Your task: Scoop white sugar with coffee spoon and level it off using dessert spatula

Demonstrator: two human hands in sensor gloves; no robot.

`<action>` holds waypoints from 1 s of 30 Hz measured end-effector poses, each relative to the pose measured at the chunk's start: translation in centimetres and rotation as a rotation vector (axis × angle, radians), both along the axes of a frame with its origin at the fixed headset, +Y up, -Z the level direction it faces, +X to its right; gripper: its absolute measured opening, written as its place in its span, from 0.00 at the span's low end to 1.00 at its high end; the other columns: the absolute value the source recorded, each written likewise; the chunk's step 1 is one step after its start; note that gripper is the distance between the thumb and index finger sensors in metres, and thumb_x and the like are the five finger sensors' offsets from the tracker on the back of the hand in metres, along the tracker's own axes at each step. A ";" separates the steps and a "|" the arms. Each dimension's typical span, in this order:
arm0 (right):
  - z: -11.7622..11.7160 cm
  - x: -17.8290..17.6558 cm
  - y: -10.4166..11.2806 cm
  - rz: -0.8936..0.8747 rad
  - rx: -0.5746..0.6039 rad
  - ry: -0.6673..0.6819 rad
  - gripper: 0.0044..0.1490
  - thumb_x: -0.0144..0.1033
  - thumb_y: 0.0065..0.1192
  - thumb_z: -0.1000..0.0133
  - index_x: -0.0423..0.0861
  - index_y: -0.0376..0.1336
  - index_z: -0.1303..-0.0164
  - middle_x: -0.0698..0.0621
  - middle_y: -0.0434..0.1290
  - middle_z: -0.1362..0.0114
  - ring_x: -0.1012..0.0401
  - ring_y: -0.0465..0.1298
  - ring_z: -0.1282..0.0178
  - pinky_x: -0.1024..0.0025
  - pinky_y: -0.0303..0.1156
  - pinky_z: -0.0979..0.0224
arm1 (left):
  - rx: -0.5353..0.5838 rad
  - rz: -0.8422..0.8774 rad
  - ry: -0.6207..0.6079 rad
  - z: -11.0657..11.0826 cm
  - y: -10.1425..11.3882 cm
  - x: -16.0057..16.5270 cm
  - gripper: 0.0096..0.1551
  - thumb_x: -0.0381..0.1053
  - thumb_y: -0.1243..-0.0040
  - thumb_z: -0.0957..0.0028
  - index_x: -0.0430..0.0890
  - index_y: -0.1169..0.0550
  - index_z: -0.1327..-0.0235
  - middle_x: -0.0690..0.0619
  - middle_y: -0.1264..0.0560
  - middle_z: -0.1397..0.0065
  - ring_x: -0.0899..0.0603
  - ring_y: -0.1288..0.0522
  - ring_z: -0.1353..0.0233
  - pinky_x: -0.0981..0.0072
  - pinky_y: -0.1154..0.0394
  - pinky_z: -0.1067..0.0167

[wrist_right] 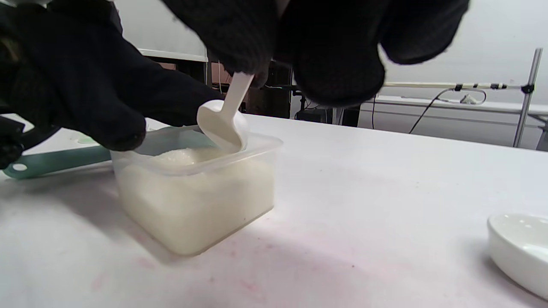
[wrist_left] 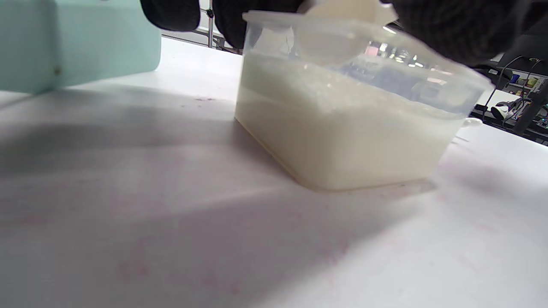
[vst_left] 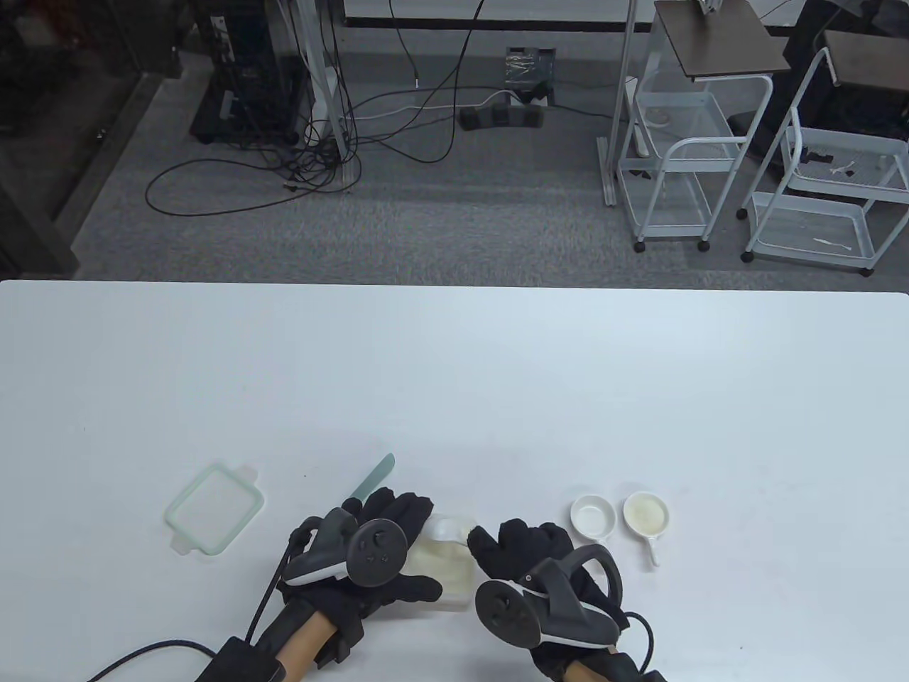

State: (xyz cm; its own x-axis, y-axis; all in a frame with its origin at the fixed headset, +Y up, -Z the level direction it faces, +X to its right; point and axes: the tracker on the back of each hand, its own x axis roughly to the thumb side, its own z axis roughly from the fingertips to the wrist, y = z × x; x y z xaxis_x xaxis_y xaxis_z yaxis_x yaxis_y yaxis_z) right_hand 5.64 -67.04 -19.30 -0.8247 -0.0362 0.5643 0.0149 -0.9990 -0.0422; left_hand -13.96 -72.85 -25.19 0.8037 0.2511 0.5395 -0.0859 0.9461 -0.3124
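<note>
A clear plastic container of white sugar (vst_left: 446,572) stands near the table's front edge between my hands. My right hand (vst_left: 501,543) pinches the handle of a white coffee spoon (wrist_right: 224,124). The spoon's bowl tilts down at the container's far rim and touches the sugar (wrist_right: 188,156). My left hand (vst_left: 394,522) is beside the container's left side and holds a mint-green dessert spatula (vst_left: 375,477). Its blade points away over the table. The spatula also shows in the left wrist view (wrist_left: 77,42) and low behind the container in the right wrist view (wrist_right: 55,160).
The container's mint-rimmed lid (vst_left: 213,516) lies to the left of my left hand. Two small white handled dishes (vst_left: 593,516) (vst_left: 646,513) sit to the right of my right hand; one shows in the right wrist view (wrist_right: 520,252). Carts and cables lie beyond the table's far edge.
</note>
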 end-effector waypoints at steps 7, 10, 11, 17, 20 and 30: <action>0.3 -0.9 -0.6 0.062 0.023 0.017 0.28 0.27 0.64 0.40 0.44 0.66 0.28 0.37 0.72 0.39 0.50 0.80 0.49 0.36 0.71 0.31 | 0.008 -0.012 -0.001 0.1 0.0 0.1 0.70 0.79 0.47 0.54 0.38 0.46 0.07 0.34 0.43 0.08 0.21 0.43 0.15 0.19 0.46 0.29; -0.2 -0.3 -0.9 -0.007 -0.103 0.000 0.27 0.27 0.64 0.40 0.42 0.67 0.28 0.38 0.73 0.40 0.51 0.80 0.50 0.36 0.71 0.31 | 0.012 -0.017 0.000 0.1 0.0 0.1 0.70 0.79 0.47 0.55 0.38 0.46 0.07 0.35 0.42 0.08 0.21 0.43 0.15 0.19 0.46 0.29; -0.5 0.0 -1.0 -0.067 -0.144 -0.001 0.27 0.27 0.63 0.40 0.41 0.67 0.28 0.39 0.74 0.42 0.51 0.81 0.51 0.37 0.72 0.31 | 0.011 -0.020 0.001 0.1 0.1 0.1 0.69 0.79 0.47 0.54 0.38 0.46 0.07 0.34 0.43 0.08 0.21 0.43 0.15 0.19 0.46 0.29; -2.0 2.1 -1.9 -0.367 -0.382 -0.071 0.27 0.26 0.59 0.38 0.32 0.67 0.30 0.39 0.76 0.47 0.53 0.82 0.57 0.39 0.74 0.34 | 0.014 -0.029 -0.001 0.1 0.1 0.2 0.70 0.79 0.48 0.55 0.39 0.46 0.07 0.35 0.43 0.08 0.21 0.43 0.15 0.19 0.46 0.29; -2.7 3.3 -2.6 -0.496 -0.489 -0.125 0.27 0.26 0.58 0.38 0.30 0.67 0.31 0.39 0.77 0.49 0.54 0.82 0.59 0.41 0.75 0.35 | 0.014 -0.032 -0.001 0.1 0.1 0.2 0.70 0.79 0.48 0.55 0.38 0.47 0.07 0.35 0.43 0.08 0.21 0.43 0.15 0.19 0.46 0.29; -3.9 6.4 -3.8 -0.795 -0.704 -0.200 0.27 0.26 0.58 0.37 0.28 0.68 0.32 0.40 0.77 0.51 0.55 0.82 0.61 0.42 0.76 0.37 | 0.021 -0.040 0.000 0.2 0.0 0.3 0.70 0.80 0.49 0.55 0.38 0.47 0.07 0.35 0.43 0.08 0.21 0.42 0.15 0.19 0.45 0.29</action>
